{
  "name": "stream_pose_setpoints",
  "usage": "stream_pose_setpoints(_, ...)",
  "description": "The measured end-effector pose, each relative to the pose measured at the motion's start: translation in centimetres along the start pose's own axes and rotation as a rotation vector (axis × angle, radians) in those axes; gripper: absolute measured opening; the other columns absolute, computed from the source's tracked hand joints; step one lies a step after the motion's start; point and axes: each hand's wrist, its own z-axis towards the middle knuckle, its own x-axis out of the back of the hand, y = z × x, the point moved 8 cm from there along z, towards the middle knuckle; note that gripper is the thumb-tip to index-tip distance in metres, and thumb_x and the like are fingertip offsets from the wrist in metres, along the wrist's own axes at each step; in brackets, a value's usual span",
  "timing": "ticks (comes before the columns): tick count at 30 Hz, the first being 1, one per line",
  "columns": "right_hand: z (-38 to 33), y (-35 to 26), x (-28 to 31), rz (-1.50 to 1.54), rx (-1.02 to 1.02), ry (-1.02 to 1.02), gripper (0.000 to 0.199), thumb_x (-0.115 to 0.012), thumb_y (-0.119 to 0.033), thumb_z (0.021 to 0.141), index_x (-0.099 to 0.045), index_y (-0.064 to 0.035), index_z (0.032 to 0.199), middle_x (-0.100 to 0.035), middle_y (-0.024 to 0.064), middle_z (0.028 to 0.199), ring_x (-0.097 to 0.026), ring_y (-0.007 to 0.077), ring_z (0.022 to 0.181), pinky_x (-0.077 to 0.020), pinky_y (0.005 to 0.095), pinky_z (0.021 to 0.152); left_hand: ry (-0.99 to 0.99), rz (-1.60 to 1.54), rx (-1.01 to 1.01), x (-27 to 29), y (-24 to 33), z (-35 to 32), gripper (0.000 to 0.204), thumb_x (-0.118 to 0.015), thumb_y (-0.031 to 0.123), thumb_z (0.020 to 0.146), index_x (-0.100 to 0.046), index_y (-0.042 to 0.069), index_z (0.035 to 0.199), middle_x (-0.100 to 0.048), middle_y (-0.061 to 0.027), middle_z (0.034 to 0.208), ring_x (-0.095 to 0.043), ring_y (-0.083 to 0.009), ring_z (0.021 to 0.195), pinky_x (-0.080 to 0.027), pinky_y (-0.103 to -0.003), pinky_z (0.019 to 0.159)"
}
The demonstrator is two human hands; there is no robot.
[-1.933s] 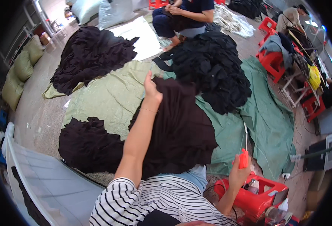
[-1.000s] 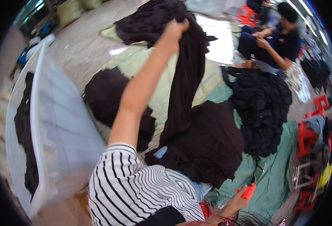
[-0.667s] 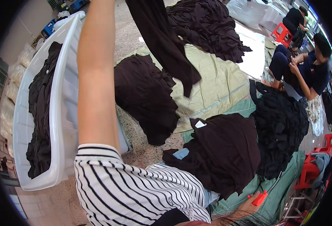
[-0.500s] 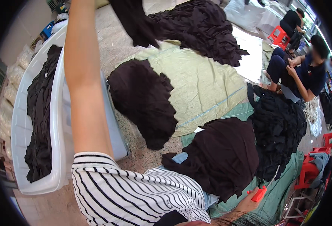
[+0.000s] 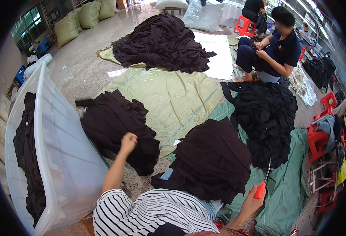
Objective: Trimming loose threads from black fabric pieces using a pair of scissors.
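Note:
My left hand [image 5: 129, 143] is closed into a loose fist, with no cloth seen hanging from it. It is over the near edge of a dark brown pile of cloth pieces [image 5: 118, 122], beside the white tub. My right hand [image 5: 253, 200] is wrapped around the red handle of a tool [image 5: 260, 190] with a long, thin metal rod, bent near its tip. Across my lap lies a heap of dark brown cloth [image 5: 216, 161], left of the tool. A black cloth heap [image 5: 265, 118] lies past the rod's tip.
A tall white plastic tub [image 5: 68, 153] with dark cloth inside stands at left. A larger brown heap [image 5: 161, 43] lies farther off, beyond a yellowish sheet [image 5: 177, 94]. A green sheet [image 5: 283, 188] spreads at right near red stools [image 5: 318, 137]. Another person [image 5: 281, 47] sits at far right, handling cloth.
My left arm has come down from its upward reach. The dark cloth hanging near the top is gone from there; a strip now juts from the left pile. The view has shifted.

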Motion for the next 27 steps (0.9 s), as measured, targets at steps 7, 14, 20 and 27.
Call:
stream_pose_setpoints(7, -0.7, 1.3, 1.0, 0.021, -0.017, 0.048, 0.027, -0.065, -0.022, 0.097, -0.058, 0.0003, 0.111, -0.062, 0.0088, 0.075, -0.06, 0.0177, 0.065, -0.0474, 0.0323, 0.059, -0.33, -0.665, -0.347, -10.7, 25.9, -7.2, 0.014, -0.065, 0.01, 0.096, -0.066, -0.003, 0.097, -0.068, -0.0064, 0.086, -0.062, -0.0067, 0.077, -0.051, -0.022, 0.071)
stream_pose_setpoints(14, -1.6, 0.9, 0.2, 0.019, -0.021, 0.04, 0.027, -0.065, -0.021, 0.097, -0.058, 0.0013, 0.11, -0.062, 0.0092, 0.076, -0.059, 0.0176, 0.066, -0.0474, 0.0324, 0.059, -0.587, -1.674, -1.385, 0.9, 46.7, -23.9, 0.021, -0.063, 0.022, 0.098, -0.067, 0.001, 0.098, -0.067, -0.024, 0.105, -0.066, -0.0397, 0.097, -0.054, -0.055, 0.087)
stream_pose_setpoints(20, -1.5, 1.4, 0.3, 0.067, -0.06, 0.021, 0.026, -0.065, -0.021, 0.097, -0.058, 0.0015, 0.106, -0.061, 0.0092, 0.075, -0.057, 0.0183, 0.065, -0.0473, 0.0326, 0.061, -0.687, -1.659, -1.268, 1.9, 50.3, -25.4, 0.012, -0.072, 0.007, 0.09, -0.068, 0.006, 0.101, -0.069, -0.01, 0.105, -0.064, -0.0271, 0.1, -0.054, -0.044, 0.096)
stream_pose_setpoints(27, -1.7, -2.0, -1.0, -0.035, -0.043, -0.044, 0.027, -0.066, -0.023, 0.096, -0.059, 0.0005, 0.109, -0.062, 0.0097, 0.074, -0.06, 0.0194, 0.066, -0.0477, 0.0343, 0.061, -0.501, -1.681, -1.143, 1.8, 50.9, -26.3, 0.017, -0.071, 0.005, 0.089, -0.059, 0.008, 0.079, -0.066, -0.0081, 0.091, -0.063, -0.0238, 0.087, -0.056, -0.039, 0.086)
